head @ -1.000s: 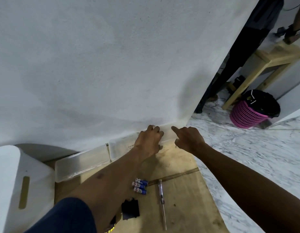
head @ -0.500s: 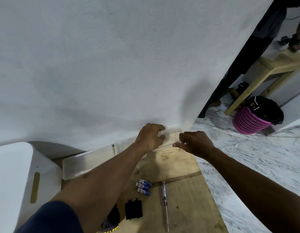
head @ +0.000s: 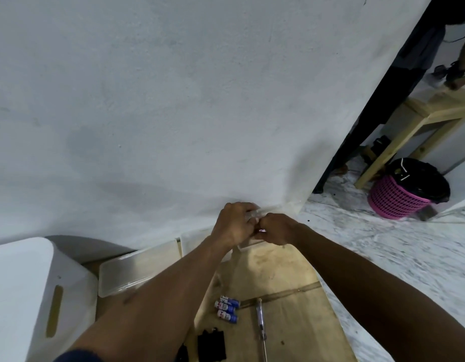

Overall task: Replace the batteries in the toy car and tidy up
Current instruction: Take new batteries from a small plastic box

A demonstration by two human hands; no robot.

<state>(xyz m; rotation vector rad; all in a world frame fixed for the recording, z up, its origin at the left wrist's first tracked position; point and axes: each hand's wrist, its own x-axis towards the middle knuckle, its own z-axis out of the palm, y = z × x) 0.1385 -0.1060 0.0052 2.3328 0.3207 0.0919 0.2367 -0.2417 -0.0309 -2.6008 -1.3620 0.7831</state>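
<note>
Pinching small object (head: 261, 231) between both hands' fingers (head: 254, 221).

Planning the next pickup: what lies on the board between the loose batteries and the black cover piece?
In the head view, only bare wooden board lies between the batteries and the black cover piece. The screwdriver lies off to the right.

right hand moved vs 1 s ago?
Yes. The right hand has shifted left along the foot of the wall and now touches the left hand over the clear box.
</note>
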